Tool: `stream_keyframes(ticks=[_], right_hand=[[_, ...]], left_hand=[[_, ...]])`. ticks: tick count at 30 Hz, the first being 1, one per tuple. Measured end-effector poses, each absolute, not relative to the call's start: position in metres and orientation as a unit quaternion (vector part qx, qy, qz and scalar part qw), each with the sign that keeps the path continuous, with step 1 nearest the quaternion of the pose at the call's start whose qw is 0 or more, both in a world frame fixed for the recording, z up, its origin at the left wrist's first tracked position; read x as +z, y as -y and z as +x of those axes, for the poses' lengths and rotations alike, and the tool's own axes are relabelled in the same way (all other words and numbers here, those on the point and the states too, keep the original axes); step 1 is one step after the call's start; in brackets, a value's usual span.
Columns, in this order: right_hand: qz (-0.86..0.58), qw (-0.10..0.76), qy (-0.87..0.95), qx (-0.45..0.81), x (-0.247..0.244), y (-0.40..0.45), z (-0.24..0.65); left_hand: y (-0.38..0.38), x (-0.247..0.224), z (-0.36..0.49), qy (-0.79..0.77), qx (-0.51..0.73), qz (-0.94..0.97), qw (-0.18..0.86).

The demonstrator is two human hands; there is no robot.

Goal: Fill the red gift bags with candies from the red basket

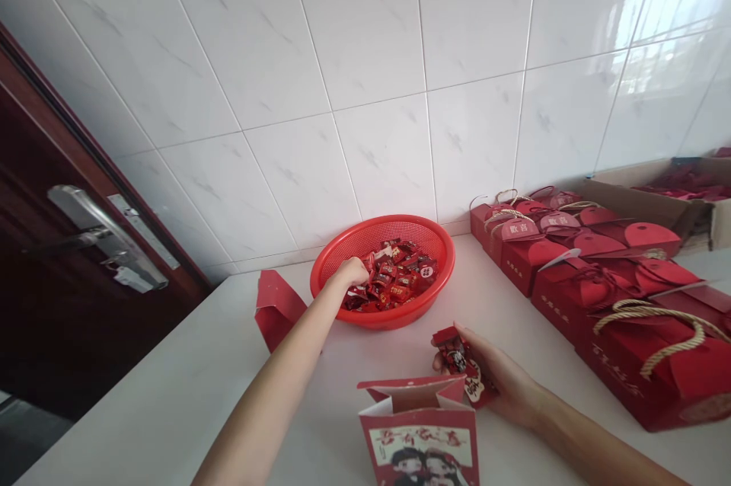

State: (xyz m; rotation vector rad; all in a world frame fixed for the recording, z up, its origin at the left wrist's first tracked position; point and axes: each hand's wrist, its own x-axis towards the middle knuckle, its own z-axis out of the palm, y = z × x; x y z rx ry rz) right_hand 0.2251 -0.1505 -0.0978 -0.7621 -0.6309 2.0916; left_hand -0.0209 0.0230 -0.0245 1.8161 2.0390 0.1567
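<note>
A red plastic basket (pixel 444 261) holds many small red-wrapped candies (pixel 394 273). My left hand (pixel 352 273) reaches over its left side into the candies, fingers bent down and mostly hidden; what they hold, if anything, cannot be made out. To the lower right, my right hand (pixel 477 364) is wrapped round several red-wrapped candies (pixel 457 358), palm turned up, just behind a box. That red gift box (pixel 422 425) stands upright with its top open, a cartoon couple printed on its front. Neither hand touches the box's front.
A folded red box piece (pixel 279 311) stands left of the basket. Rows of closed red gift boxes (pixel 571 303) with rope handles fill the right side. Behind them is a cardboard box (pixel 633 200) with red items. A tiled wall borders the table (pixel 188 379); a door is at left.
</note>
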Motion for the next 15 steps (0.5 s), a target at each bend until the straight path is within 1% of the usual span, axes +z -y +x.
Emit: stream_keyframes(ticks=[9,15], right_hand=[[-0.304,0.399,0.261,0.825,-0.1007,0.1505,0.2272],[-0.315,0.399,0.264,0.820,-0.0985,0.1504,0.2276]], left_hand=[[-0.0328,-0.0290,-0.0235,-0.732,0.104,0.632,0.233],[-0.0287,-0.0263,-0.0220,-0.723,0.154,0.635,0.225]])
